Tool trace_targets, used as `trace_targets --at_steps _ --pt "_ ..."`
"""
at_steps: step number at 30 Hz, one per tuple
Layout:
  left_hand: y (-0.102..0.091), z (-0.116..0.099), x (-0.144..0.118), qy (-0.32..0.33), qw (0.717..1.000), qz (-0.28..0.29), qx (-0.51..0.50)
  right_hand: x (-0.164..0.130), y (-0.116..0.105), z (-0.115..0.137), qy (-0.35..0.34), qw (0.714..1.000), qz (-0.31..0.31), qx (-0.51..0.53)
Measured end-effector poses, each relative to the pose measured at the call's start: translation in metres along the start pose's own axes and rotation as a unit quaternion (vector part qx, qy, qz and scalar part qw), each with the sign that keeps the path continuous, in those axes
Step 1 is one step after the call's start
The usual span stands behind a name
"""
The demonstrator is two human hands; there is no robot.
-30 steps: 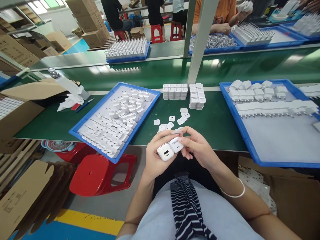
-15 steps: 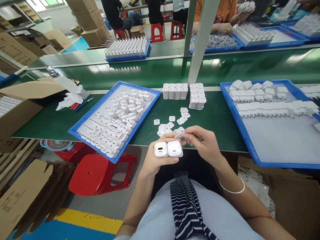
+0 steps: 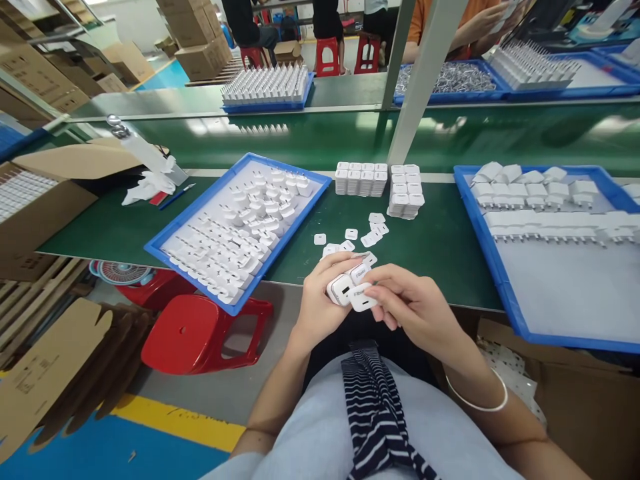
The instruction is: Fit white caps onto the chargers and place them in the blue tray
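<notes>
My left hand (image 3: 321, 293) is wrapped round two white charger plugs (image 3: 340, 289) held side by side, their port faces turned toward me. One face shows a dark slot. Between the thumb and fingers of my right hand (image 3: 417, 303) is a thin white cover plate (image 3: 363, 298) with a small slot and printed lettering. It overlaps the front of the right-hand charger, and I cannot tell whether it touches. Beyond my hands, loose cover plates (image 3: 371, 238) lie scattered on the green bench (image 3: 295, 257), partly hidden by my fingers.
Stacked cover plates (image 3: 361, 180) stand at the bench's back. A blue-rimmed tray (image 3: 235, 308) of chargers is at left, another tray (image 3: 515, 320) at right. A metal post (image 3: 425, 80) rises behind the stacks. A red stool (image 3: 175, 340) stands below left; a co-worker (image 3: 475, 30) sits opposite.
My right hand has brought the cover plate from behind the chargers to their front. My left hand has tilted the chargers. The view has shifted slightly.
</notes>
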State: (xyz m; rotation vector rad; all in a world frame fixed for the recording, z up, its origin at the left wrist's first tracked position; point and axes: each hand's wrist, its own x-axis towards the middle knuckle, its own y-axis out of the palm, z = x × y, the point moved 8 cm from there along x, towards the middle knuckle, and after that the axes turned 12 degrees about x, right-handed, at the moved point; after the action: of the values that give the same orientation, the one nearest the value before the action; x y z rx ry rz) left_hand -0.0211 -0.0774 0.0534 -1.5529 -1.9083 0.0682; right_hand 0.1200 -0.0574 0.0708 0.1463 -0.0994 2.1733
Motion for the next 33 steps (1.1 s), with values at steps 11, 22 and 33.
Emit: trace_targets --at_steps 11,22,33 --pt "0.005 -0.009 -0.001 -0.002 1.0 0.024 -0.004 0.009 0.008 -0.005 -0.004 0.996 -0.032 0.08" --pt "0.01 -0.004 -0.002 -0.026 0.999 0.044 -0.011 0.012 0.005 -0.003 -0.012 0.997 -0.038 0.063" --pt "0.011 -0.004 0.001 -0.023 0.999 0.039 -0.005 0.011 0.003 -0.005 -0.029 0.998 -0.06 -0.001"
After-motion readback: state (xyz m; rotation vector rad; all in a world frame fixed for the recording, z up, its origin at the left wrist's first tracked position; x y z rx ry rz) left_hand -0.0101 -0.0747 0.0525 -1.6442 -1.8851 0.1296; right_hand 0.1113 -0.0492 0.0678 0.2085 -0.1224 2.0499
